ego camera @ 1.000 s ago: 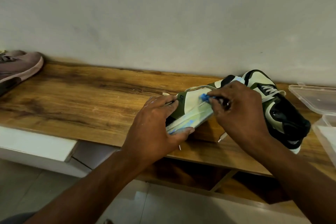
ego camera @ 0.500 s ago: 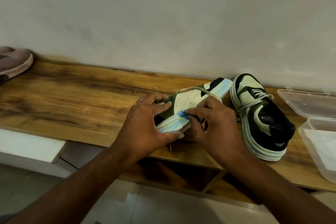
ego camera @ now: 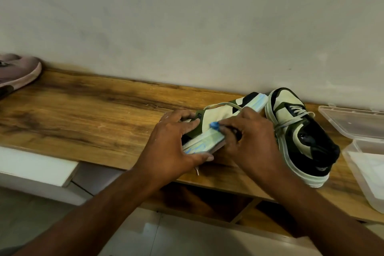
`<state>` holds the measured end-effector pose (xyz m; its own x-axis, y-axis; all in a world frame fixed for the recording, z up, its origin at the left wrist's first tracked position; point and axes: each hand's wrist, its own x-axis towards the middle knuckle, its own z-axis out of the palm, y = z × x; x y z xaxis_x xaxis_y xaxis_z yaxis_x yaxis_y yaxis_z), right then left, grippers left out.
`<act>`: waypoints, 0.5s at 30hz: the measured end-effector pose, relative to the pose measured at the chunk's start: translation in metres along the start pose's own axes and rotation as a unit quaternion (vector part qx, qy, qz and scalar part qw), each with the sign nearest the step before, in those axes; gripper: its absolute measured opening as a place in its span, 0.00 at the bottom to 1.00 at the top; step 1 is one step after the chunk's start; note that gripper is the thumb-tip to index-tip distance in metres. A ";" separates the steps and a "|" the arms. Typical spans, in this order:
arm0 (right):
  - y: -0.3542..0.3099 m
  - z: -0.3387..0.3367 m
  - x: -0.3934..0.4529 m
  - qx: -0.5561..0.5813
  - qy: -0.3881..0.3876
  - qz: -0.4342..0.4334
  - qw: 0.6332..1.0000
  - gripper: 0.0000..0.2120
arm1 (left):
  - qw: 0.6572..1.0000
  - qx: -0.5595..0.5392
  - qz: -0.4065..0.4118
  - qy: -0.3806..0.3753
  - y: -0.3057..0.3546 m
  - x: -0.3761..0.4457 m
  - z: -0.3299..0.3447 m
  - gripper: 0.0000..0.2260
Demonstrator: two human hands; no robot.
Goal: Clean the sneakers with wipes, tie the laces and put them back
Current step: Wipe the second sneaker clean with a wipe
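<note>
Both hands are on the near sneaker at the front edge of the wooden shelf. The left hand grips its near end, thumb under the sole. The right hand pinches a small blue thing against the sole edge; can't tell what it is. That sneaker lies on its side, long axis running from near-left to far-right. Just right of it, the second sneaker stands upright. A clear box is cut off at the right, a pink shoe at the far left.

A home: wooden shoe shelf against plain plastered wall, tiled floor.
</note>
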<state>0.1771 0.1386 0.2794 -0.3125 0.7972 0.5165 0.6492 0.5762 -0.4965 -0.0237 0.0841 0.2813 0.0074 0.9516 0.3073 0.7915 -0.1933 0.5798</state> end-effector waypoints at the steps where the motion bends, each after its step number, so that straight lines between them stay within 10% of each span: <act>1: 0.004 -0.003 0.005 -0.010 0.019 0.018 1.000 0.09 | 1.000 0.004 0.002 -0.001 0.000 0.000 0.000 0.41; 9: -0.035 0.014 -0.016 0.082 -0.080 -0.030 0.993 0.10 | 0.999 0.002 0.033 -0.001 -0.003 -0.003 0.002 0.30; 15: 0.006 -0.003 0.005 -0.004 -0.017 -0.009 1.000 0.08 | 1.000 0.004 0.010 -0.003 -0.001 -0.003 0.001 0.40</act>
<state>0.1816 0.1455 0.2815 -0.3477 0.7928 0.5005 0.6487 0.5889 -0.4821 -0.0233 0.0820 0.2790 0.0277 0.9489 0.3144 0.7956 -0.2113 0.5677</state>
